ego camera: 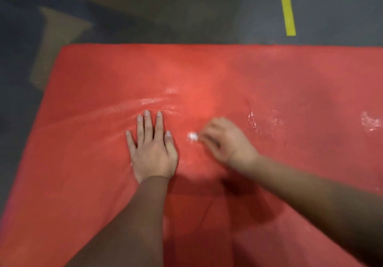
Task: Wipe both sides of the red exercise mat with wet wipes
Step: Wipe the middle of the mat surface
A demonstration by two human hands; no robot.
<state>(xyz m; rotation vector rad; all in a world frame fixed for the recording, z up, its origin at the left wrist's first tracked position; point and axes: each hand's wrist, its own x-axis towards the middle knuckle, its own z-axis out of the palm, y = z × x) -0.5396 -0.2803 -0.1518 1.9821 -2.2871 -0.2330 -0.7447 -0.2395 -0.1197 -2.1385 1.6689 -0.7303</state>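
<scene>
step: i judge wiping of the upper face, flip not yet done | red exercise mat (207, 70) flat on floor (186, 18) | left hand (152, 148) pressing it, fingers straight, slightly spread | right hand (226, 140) blurred, fingers pinching balled wet wipe (192, 136) | next: i'd sweep toward the duller left part, with steady pressure

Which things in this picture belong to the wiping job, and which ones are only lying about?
Job: red mat; wet wipe, pinched by the right hand; left hand, flat on the mat.
Lying about: yellow tape lines on the floor; a blurred tan patch left of the mat.
</scene>
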